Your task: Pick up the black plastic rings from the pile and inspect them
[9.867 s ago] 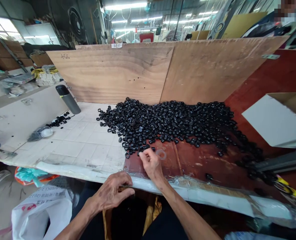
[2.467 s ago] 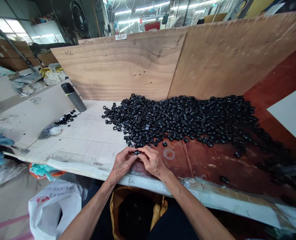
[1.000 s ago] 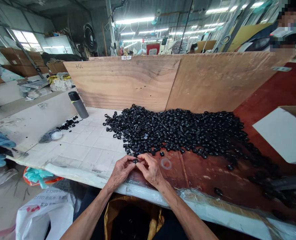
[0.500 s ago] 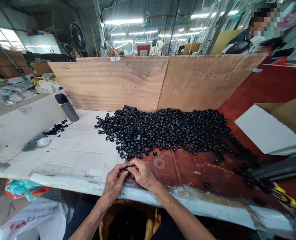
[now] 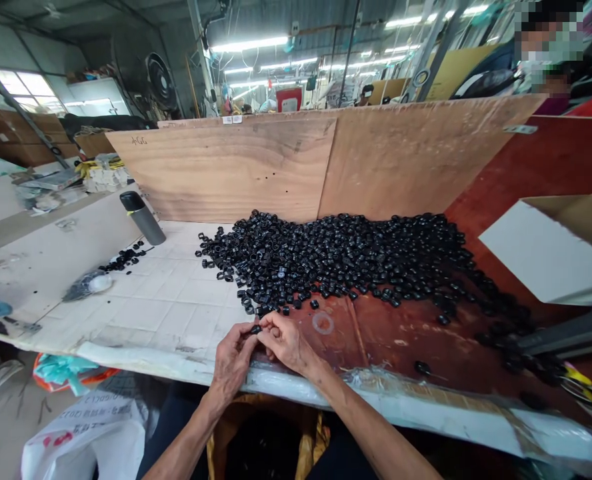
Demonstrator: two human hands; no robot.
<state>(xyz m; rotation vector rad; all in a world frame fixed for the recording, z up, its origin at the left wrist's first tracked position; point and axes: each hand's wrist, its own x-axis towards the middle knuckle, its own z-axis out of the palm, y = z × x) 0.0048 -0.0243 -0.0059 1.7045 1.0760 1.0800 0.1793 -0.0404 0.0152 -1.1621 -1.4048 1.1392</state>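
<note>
Between my fingertips, near the table's front edge, is a small black plastic ring-like piece [image 5: 256, 329]. My left hand [image 5: 232, 355] pinches it from the left. From the other side, my right hand [image 5: 287, 343] is closed with thumb and forefinger against the same piece. Its exact shape is partly covered by my fingers. Just beyond my hands spreads a large heap of similar black pieces [image 5: 346, 257], reaching back to the wooden board. A single black piece [image 5: 422, 368] lies apart on the red tabletop to the right.
An upright wooden board [image 5: 226, 167] closes off the back. On the left are a dark bottle [image 5: 146, 220] and a bag of black bits [image 5: 83, 285]. A white carton [image 5: 551, 257] stands at right. Below the edge is an open sack [image 5: 261, 440]. Someone is at the far right.
My view has shifted slightly, so the scene sits a little to the right. Both hands stay together on the black piece, with the fingers slightly repositioned.
</note>
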